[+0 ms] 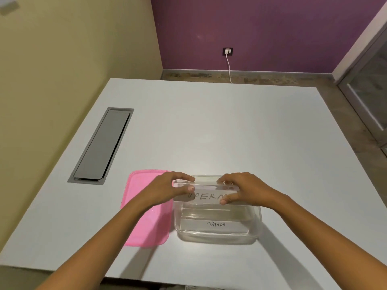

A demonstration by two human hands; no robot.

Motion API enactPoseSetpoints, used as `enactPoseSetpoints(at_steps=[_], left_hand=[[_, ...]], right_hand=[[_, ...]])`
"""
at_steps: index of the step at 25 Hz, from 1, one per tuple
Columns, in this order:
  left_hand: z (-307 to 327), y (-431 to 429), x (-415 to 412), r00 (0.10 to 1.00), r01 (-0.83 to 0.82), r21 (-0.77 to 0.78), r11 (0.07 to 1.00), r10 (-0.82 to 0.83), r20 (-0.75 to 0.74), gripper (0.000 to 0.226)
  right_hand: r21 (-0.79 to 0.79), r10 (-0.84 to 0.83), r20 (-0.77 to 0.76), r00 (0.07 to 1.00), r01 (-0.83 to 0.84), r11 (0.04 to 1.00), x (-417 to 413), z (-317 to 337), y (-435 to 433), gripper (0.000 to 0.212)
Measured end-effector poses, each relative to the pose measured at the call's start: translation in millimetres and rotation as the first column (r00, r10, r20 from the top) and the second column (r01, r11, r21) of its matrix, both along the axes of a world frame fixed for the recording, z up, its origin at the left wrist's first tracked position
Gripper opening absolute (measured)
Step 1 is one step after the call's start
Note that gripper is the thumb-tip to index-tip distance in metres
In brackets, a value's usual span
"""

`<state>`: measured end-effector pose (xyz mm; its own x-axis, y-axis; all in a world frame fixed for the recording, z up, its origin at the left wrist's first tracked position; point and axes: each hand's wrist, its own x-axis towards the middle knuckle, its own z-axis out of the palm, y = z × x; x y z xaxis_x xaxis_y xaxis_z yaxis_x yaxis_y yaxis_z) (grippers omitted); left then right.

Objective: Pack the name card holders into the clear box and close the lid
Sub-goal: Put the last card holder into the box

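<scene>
A clear box stands open on the white table near its front edge. Inside, toward me, lies a clear name card holder labelled "PANDA". Over the box's far half I hold a second holder with a card reading "UPERM"; its ends are hidden by my fingers. My left hand pinches its left end and my right hand pinches its right end. The pink lid lies flat on the table, touching the box's left side, partly under my left forearm.
A grey cable hatch is set into the white table at the left. Behind the table, a white charger and cord hang from a socket on the purple wall. A glass door stands at the right.
</scene>
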<state>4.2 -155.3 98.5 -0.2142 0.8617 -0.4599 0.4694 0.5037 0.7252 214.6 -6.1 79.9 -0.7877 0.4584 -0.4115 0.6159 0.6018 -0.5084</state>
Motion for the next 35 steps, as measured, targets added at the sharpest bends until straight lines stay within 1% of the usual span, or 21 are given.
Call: enactPoseSetpoints(at_steps=[2,4,5,7,9,12,15,17,21,25,26,28,29,30,31,32,33,34,35], left_hand=[[-15.5,-4.0,14.1,0.976,0.051,-0.005,0.999,-0.051,-0.211,0.031],[-29.9,-8.6,30.0,0.909,0.098,0.041,0.994,-0.073,-0.410,0.029],[-36.2,-12.0,37.7,0.885,0.117,0.074,0.990,-0.070,-0.461,0.029],[-46.4,-18.6,50.5,0.858,0.150,0.143,0.978,-0.057,-0.510,0.028],[-54.4,-24.8,59.8,0.843,0.179,0.179,0.967,-0.057,-0.536,0.031],[-61.5,-28.9,67.2,0.842,0.196,0.158,0.968,-0.083,-0.533,0.032],[-67.9,-31.5,69.6,0.834,0.218,0.110,0.970,-0.126,-0.538,0.029],[-69.9,-32.5,71.9,0.830,0.216,0.104,0.971,-0.127,-0.543,0.026],[-73.8,-27.9,72.9,0.804,0.222,0.063,0.973,-0.147,-0.576,0.027],[-79.4,-25.1,73.5,0.792,0.232,0.032,0.972,-0.170,-0.586,0.021],[-82.8,-24.8,74.7,0.804,0.219,0.035,0.975,-0.160,-0.572,0.019],[-86.2,-23.1,73.6,0.864,0.081,0.087,0.993,-0.026,-0.502,0.013],[-89.2,-23.9,72.1,0.900,0.023,0.101,0.995,0.023,-0.436,0.015],[-88.9,-24.1,71.0,0.877,0.099,0.079,0.992,-0.049,-0.478,0.014],[-88.4,-24.8,72.0,0.833,0.189,0.053,0.981,-0.131,-0.538,0.014],[-88.2,-27.3,72.5,0.777,0.254,0.067,0.965,-0.162,-0.609,0.015],[-87.3,-30.7,72.9,0.756,0.279,0.127,0.952,-0.136,-0.640,0.020],[-86.3,-34.7,73.1,0.775,0.270,0.214,0.939,-0.080,-0.627,0.025],[-86.2,-38.9,73.5,0.785,0.253,0.314,0.915,-0.005,-0.619,0.025]], right_hand=[[-0.050,-0.006,0.015,1.000,0.006,0.999,9.2,-7.9,-5.8,0.062],[-0.102,-0.016,0.030,0.999,0.019,0.995,17.1,-16.6,-12.3,0.060],[-0.121,-0.018,0.038,0.999,0.023,0.992,20.7,-21.0,-15.4,0.059],[-0.121,0.002,0.058,0.998,0.005,0.993,26.4,-29.6,-19.8,0.059],[-0.101,0.034,0.086,0.996,-0.026,0.995,30.5,-37.6,-23.6,0.062],[-0.076,0.046,0.126,0.991,-0.037,0.996,35.1,-49.0,-29.2,0.067],[-0.041,0.056,0.155,0.986,-0.050,0.998,34.2,-58.1,-34.9,0.064],[0.005,0.059,0.164,0.985,-0.061,0.998,30.5,-62.5,-38.5,0.060],[0.090,0.039,0.165,0.986,-0.054,0.995,27.4,-67.5,-44.8,0.056],[0.137,0.003,0.102,0.995,-0.017,0.990,32.3,-72.6,-51.4,0.053],[0.139,-0.009,0.080,0.997,-0.002,0.990,33.2,-73.5,-52.5,0.051],[0.123,-0.053,0.046,0.998,0.047,0.991,34.5,-75.4,-54.1,0.047],[0.116,-0.077,0.036,0.996,0.072,0.991,35.2,-76.3,-55.3,0.043],[0.118,-0.097,0.028,0.995,0.093,0.989,35.8,-76.9,-56.5,0.040],[0.128,-0.109,0.019,0.994,0.106,0.986,36.1,-77.2,-57.5,0.037],[0.138,-0.115,0.012,0.993,0.112,0.984,36.3,-76.9,-58.0,0.037],[0.145,-0.110,0.011,0.994,0.107,0.984,36.0,-75.9,-58.1,0.040],[0.152,-0.098,0.017,0.995,0.094,0.984,35.4,-74.4,-58.0,0.043],[0.155,-0.087,0.022,0.996,0.082,0.984,34.9,-72.8,-57.9,0.046]])
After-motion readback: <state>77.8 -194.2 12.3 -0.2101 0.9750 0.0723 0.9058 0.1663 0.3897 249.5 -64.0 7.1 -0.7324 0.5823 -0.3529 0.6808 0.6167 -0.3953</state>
